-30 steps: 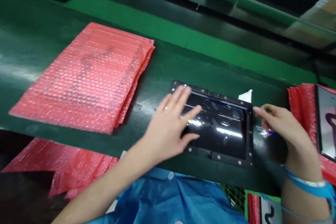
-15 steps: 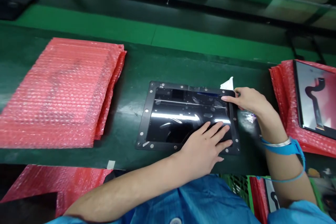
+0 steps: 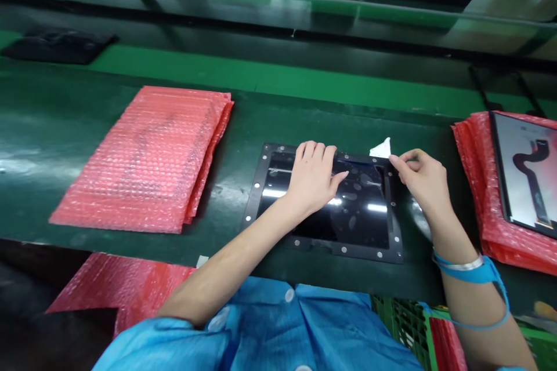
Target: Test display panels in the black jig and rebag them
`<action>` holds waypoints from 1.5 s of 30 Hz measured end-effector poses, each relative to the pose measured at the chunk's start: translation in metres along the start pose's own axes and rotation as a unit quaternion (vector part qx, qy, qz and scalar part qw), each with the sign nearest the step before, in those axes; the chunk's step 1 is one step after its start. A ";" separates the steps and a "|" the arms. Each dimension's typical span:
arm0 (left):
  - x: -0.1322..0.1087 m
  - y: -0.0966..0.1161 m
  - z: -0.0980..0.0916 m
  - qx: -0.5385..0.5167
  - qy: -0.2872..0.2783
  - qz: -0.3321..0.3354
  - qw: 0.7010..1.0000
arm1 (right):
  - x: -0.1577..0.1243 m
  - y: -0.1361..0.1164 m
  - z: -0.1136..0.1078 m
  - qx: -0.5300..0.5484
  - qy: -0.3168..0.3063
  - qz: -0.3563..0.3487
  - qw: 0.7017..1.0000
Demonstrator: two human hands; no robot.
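Note:
A dark glossy display panel (image 3: 365, 226) lies on the green bench, under or inside a black frame (image 3: 394, 243) dotted with round silver spots. Bubble-like marks show on its shiny surface. Across its far left part rests my left hand (image 3: 311, 179), fingers stretched toward the far edge and thumb apart. At the far right corner my right hand (image 3: 420, 177) has thumb and forefinger pinched together; what is between them is too small to make out. A white scrap (image 3: 381, 149) sticks out beyond the far edge, beside that corner.
Left of the panel lies a stack of red bubble-wrap bags (image 3: 143, 162). To the right, a screen with a flex cable (image 3: 528, 174) rests on more red bubble wrap (image 3: 472, 185). A black flat item (image 3: 58, 46) is at far left. Green crates (image 3: 407, 324) stand below the bench edge.
My left hand has moved from the near right part of the panel to its far left edge. My right thumb has come off the panel's surface into a pinch at the corner. The view has shifted.

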State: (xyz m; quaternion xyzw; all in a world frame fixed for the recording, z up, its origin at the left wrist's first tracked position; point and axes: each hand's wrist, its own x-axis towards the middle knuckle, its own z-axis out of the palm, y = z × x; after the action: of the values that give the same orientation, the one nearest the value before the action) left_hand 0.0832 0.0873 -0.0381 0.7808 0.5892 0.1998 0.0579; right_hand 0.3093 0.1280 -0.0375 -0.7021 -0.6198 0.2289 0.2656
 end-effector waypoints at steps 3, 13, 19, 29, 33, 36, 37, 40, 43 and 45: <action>-0.003 0.003 -0.009 -0.055 0.045 0.000 0.997 | -0.006 -0.002 0.006 0.160 -0.005 0.016 0.987; -0.028 -0.040 -0.050 -0.253 0.182 -0.085 0.946 | -0.025 -0.016 0.023 0.412 -0.054 0.097 0.904; -0.033 -0.069 -0.048 -0.507 0.104 -0.264 0.814 | -0.026 -0.014 0.029 0.433 -0.044 0.119 0.892; -0.033 -0.080 -0.062 -0.602 0.270 -0.330 0.675 | -0.024 -0.012 0.008 0.334 -0.302 0.038 0.892; -0.032 -0.081 -0.063 -0.619 0.270 -0.338 0.656 | -0.023 -0.008 0.008 0.354 -0.311 0.065 0.880; -0.030 -0.078 -0.061 -0.639 0.250 -0.316 0.656 | -0.025 -0.010 0.009 0.381 -0.253 0.069 0.886; -0.030 -0.077 -0.060 -0.648 0.239 -0.306 0.655 | -0.025 -0.012 0.009 0.392 -0.230 0.068 0.888; -0.031 -0.073 -0.059 -0.674 0.177 -0.285 0.658 | -0.024 -0.015 0.008 0.421 -0.168 0.069 0.889; -0.033 -0.069 -0.059 -0.684 0.052 -0.265 0.678 | -0.018 -0.013 0.008 0.436 -0.123 0.093 0.886; -0.034 -0.067 -0.058 -0.682 -0.004 -0.244 0.689 | -0.014 -0.010 0.008 0.443 -0.115 0.101 0.883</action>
State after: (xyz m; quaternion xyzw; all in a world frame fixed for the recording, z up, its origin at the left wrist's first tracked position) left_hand -0.0064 0.0672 -0.0153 0.3557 0.4598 0.5223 0.6239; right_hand 0.2946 0.1156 -0.0369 -0.5386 -0.4058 0.5843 0.4515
